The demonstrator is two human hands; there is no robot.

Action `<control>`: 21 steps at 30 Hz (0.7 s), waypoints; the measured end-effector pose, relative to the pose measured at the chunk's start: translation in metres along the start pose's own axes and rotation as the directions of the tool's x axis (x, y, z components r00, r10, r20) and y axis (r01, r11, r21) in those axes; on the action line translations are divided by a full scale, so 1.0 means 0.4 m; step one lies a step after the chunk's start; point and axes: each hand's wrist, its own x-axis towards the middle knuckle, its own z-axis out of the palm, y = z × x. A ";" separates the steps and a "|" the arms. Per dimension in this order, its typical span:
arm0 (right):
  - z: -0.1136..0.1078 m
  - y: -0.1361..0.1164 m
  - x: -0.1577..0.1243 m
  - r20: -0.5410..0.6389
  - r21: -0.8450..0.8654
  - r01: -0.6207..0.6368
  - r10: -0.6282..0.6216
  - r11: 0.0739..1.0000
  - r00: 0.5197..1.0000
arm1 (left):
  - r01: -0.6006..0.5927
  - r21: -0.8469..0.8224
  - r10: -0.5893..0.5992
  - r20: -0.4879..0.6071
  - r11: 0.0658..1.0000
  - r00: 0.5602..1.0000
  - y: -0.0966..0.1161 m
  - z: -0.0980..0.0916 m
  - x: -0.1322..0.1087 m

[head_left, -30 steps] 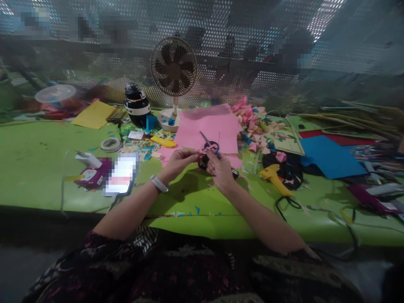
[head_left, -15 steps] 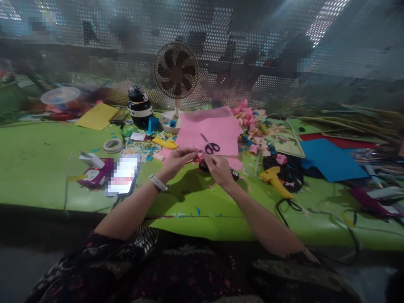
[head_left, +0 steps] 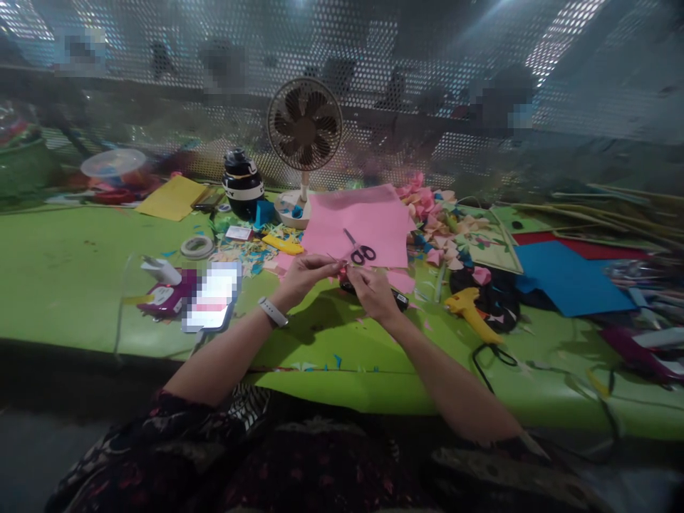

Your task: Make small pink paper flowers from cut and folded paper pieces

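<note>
My left hand (head_left: 310, 278), with a pale band on its wrist, pinches with thumb and fingertips. My right hand (head_left: 375, 291) is closed in a pinch too, its fingertips meeting the left ones. Between them shows a small pink piece (head_left: 343, 271), too tiny and covered to name; a thin dark line sticks up beside the left fingers. Just beyond lie open scissors (head_left: 361, 249) with dark handles, resting on a large pink sheet (head_left: 355, 206). A black object (head_left: 399, 299) lies partly hidden under my right hand.
A yellow glue gun (head_left: 473, 313) with a black cord lies at right, near pink paper petals (head_left: 422, 199) and a blue sheet (head_left: 571, 274). At left are a phone (head_left: 212, 296), a tape roll (head_left: 197, 246) and paper scraps. A fan (head_left: 304, 125) and a black jar (head_left: 243, 185) stand behind.
My fingertips have come closer together around the small piece. The whole scene sits slightly further right and lower in the view; the tools on the table keep their places.
</note>
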 end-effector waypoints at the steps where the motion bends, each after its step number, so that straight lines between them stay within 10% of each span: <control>1: 0.000 0.000 -0.001 0.006 0.005 -0.005 0.005 1.000 1.000 | -0.004 -0.002 0.004 0.000 1.000 1.000 0.000 0.001 0.000; 21: -0.002 -0.008 -0.002 0.078 0.064 -0.011 0.006 0.998 0.997 | -0.003 0.020 0.004 -0.041 1.000 0.999 0.013 0.018 -0.010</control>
